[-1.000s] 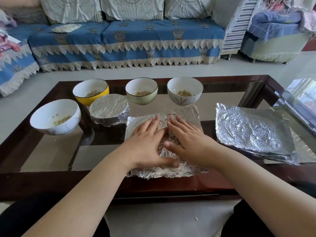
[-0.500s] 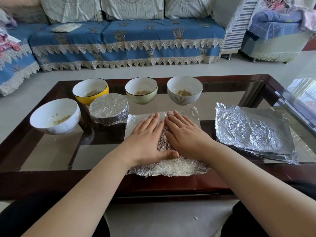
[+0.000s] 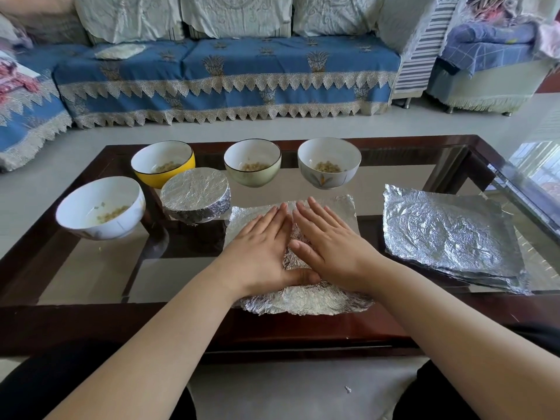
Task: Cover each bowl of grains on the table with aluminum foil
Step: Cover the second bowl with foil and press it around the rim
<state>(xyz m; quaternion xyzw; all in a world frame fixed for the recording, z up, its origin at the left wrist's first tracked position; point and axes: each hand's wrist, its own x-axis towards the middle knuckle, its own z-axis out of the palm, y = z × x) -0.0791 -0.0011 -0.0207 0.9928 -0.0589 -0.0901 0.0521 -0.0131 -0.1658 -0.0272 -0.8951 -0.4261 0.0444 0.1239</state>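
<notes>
Foil, a crinkled silver aluminium sheet [image 3: 303, 301], is spread on the dark-framed glass coffee table [image 3: 91, 274] at the near edge, at about 6 o'clock of the tabletop. It is pressed flat under both hands. The left hand [image 3: 260, 253] and the right hand [image 3: 330, 247] lie palm down side by side with straight, close-set fingers; the index fingers nearly meet at the tips and the left thumb reaches under the right palm.

A stack of spare silver foil sheets [image 3: 448, 234] lies at 3 o'clock, well apart from the hands.

One foil-wrapped round bowl [image 3: 195, 195] is already covered, at 10 o'clock of the sheet. Four bowls of grains are still open: a wide white bowl [image 3: 100, 207] at 9 o'clock, a yellow bowl with a dark rim [image 3: 163, 163] at 11 o'clock, a pale green bowl [image 3: 252, 162] at 12 o'clock, and a white bowl with a leaf pattern [image 3: 329, 162] at 1 o'clock.

The step in hand is judged to be smoothing. It is best done by sliding the palms outward from the middle towards the edges, so that creases are pushed out rather than folded in. Light, even pressure is advised, since thin foil tears easily. The near edge overhangs the frame slightly and should be kept from snagging.
</notes>
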